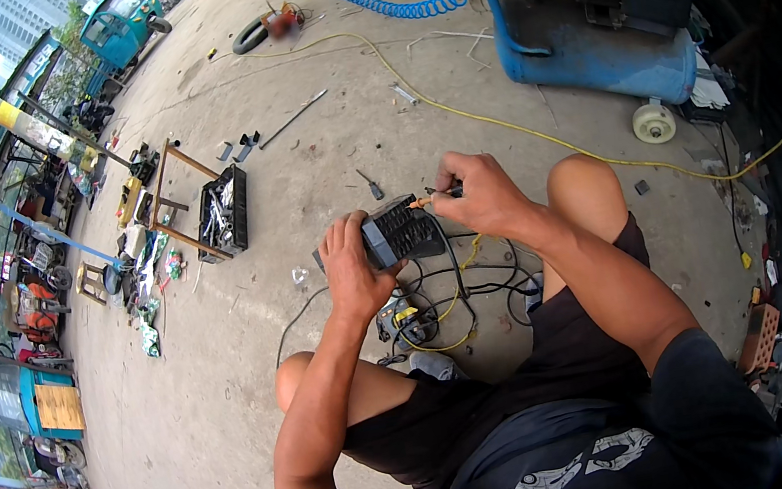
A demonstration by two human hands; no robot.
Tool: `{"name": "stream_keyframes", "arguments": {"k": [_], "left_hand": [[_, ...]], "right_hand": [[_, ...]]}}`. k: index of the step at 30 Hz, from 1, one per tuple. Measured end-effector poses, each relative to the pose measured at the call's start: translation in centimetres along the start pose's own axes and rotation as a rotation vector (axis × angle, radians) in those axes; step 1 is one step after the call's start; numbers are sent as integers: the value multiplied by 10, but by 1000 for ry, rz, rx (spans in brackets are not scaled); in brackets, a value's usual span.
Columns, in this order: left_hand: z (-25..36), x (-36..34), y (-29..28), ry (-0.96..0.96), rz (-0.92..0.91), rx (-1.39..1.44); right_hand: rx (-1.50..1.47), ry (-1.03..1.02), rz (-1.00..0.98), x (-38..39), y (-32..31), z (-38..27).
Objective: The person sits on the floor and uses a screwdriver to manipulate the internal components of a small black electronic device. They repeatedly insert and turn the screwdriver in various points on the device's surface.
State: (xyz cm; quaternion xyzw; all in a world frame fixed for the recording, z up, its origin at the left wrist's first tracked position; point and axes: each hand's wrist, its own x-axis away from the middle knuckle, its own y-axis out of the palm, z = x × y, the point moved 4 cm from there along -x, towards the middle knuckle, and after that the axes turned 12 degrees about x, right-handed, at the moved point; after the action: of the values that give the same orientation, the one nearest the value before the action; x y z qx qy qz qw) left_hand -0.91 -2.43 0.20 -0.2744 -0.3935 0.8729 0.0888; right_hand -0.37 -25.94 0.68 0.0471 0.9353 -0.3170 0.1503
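My left hand (353, 260) grips the left end of a dark, ribbed block (404, 228) with a grey band, held above the ground between my knees. My right hand (464, 193) is closed on a small orange-and-dark piece (423, 202) at the block's right end; its exact form is hard to make out. Below lie coiled black and yellow cables (463, 289) and a grey-and-yellow device (402, 319), partly hidden by my left arm. A screwdriver (374, 187) lies on the concrete just ahead.
Ahead right stands a blue air compressor (593, 73) with a coiled blue hose (376, 6). A yellow hose (536, 132) crosses the ground. To the left are a tool crate (232, 192), wooden stools (91, 283) and scattered parts. A perforated brick (759, 336) lies at right.
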Motion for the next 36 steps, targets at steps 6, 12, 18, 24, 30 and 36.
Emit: {"name": "stream_keyframes", "arguments": {"k": [6,12,18,24,30,36], "left_hand": [[-2,0,2,18,13,6],[-3,0,2,-15,25,30],[-4,0,3,-34,23,27],[3,0,2,-5,-2,4],[-1,1,2,-37,6,22],[-3,1,2,-45,20,21]], "right_hand": [[36,-49,47,0,4,2],[15,-118,190,2,3,6],[27,-113,85,5,2,0],[59,-150,84,5,6,1],[110,-199,184,8,13,0],[62,-131,206,8,5,3]]}}
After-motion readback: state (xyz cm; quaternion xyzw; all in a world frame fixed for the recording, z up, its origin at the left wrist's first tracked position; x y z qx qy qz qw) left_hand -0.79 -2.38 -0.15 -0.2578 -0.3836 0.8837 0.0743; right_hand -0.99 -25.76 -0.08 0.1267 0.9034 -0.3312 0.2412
